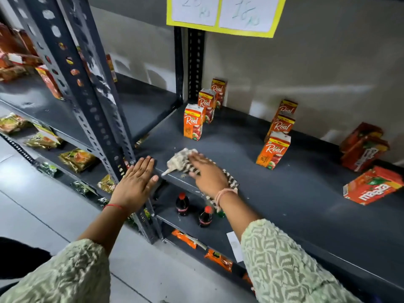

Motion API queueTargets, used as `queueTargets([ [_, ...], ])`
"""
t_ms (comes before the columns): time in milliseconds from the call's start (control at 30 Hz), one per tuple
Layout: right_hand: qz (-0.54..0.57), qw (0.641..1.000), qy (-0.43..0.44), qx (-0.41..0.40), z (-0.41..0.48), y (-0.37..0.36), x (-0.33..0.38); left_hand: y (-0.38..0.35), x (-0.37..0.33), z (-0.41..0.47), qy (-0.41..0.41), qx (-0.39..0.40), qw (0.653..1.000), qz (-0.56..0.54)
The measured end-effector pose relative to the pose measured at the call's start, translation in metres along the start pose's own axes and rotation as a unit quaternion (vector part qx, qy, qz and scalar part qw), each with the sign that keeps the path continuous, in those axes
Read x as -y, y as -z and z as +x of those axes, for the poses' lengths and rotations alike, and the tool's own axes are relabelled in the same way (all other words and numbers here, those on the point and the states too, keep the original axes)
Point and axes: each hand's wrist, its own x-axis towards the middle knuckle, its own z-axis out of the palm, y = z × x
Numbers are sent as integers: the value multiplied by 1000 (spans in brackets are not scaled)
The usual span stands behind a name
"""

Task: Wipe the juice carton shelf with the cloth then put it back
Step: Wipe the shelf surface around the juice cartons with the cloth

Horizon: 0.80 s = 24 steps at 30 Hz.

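Note:
A dark grey metal shelf [284,193] holds orange Real juice cartons in two short rows, one at the back left [193,122] and one further right [273,150]. A striped, dusty cloth [181,159] lies bunched near the shelf's front left edge. My right hand [207,173] presses flat on the cloth, fingers spread over it. My left hand [136,182] is open with fingers together, palm down, held at the shelf's front left corner beside the upright post. Small crumbs lie on the shelf near the cloth.
Orange Maaza cartons [371,188] lie at the right of the shelf. A perforated grey upright [87,101] stands left of my hands. Two cola bottles [182,204] stand on the shelf below, with snack packets [76,159] on lower left shelves. Yellow price signs [223,16] hang above.

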Motion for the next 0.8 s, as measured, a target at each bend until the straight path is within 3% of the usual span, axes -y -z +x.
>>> queueTargets([
  [133,139,990,-27,-29,9,15,0,3,3,0,12,10,1000,-13],
  [267,23,1000,-3,18,35,15,8,5,1,0,17,20,1000,-5],
  [433,34,998,14,43,53,13,17,13,0,2,26,44,999,-9],
  [800,18,997,65,28,-9,-5,27,20,-8,4,74,27,971,-227],
])
